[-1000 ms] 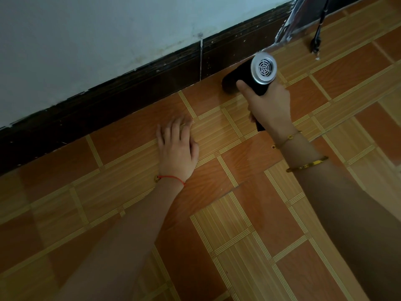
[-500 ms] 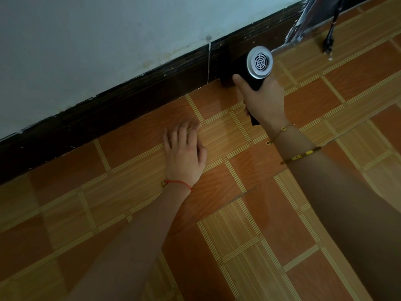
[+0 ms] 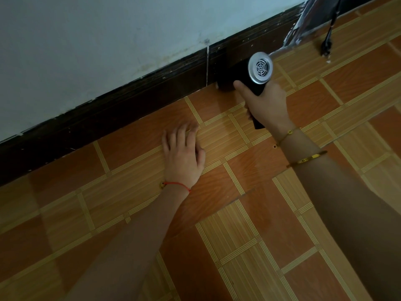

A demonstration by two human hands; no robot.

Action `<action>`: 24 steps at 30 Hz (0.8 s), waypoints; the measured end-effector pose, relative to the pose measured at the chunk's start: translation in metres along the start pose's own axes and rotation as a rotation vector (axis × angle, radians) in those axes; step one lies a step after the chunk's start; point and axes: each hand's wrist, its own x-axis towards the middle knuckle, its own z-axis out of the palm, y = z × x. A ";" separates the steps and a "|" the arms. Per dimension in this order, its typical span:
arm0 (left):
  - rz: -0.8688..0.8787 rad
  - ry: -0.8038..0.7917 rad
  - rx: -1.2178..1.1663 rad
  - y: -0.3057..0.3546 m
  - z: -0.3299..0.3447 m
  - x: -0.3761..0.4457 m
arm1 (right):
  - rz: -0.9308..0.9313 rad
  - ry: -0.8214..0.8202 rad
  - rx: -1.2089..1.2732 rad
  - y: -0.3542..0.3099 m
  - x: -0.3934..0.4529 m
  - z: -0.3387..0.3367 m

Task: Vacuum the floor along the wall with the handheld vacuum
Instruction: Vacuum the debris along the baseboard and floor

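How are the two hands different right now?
The right hand is curled around the black handheld vacuum; the left hand lies flat and open on the floor. The right wrist wears gold bracelets; the left wears a red string. Both are near the baseboard.

Head camera looks steeply down, close, at floor [image 3: 249, 224] meeting wall [image 3: 108, 40].

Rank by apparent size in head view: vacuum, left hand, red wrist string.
1. Left hand or vacuum: look similar, vacuum partly hidden by right hand, so no ranking.
2. Red wrist string, smallest.
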 end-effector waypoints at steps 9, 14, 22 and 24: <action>0.001 0.008 -0.001 0.001 0.000 0.001 | 0.029 0.265 -0.087 0.005 -0.001 -0.008; -0.003 -0.002 0.017 0.001 0.001 0.001 | -0.035 0.115 0.020 0.009 -0.002 -0.011; 0.005 0.003 0.004 0.000 0.001 0.000 | -0.134 -0.053 -0.071 0.003 -0.003 0.006; 0.006 0.003 0.008 0.000 0.001 0.000 | -0.146 -0.049 -0.112 -0.001 0.000 0.005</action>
